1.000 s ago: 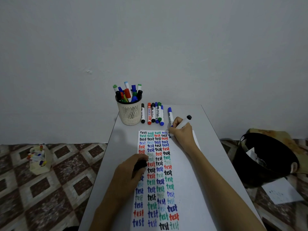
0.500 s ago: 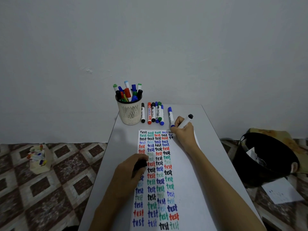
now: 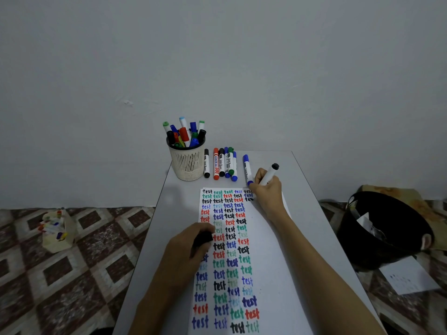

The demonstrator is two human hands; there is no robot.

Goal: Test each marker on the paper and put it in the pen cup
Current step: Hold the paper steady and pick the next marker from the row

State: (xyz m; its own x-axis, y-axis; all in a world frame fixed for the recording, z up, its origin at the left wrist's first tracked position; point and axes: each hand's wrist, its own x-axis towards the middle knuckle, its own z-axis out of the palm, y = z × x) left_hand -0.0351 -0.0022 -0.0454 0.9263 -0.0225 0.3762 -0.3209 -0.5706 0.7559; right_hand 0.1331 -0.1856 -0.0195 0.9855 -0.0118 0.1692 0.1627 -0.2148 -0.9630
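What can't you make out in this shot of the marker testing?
All in the head view:
Tip of the marker in the right hand: hidden by that hand.
The black item gripped in the left hand: mostly covered, possibly a cap.
Print on the loose markers: too small.
The paper: near end cut off by the bottom edge.

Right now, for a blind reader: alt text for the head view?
A right hand holds a marker to a paper covered in coloured "test" words; the left hand grips a black cap. A pen cup stands behind.
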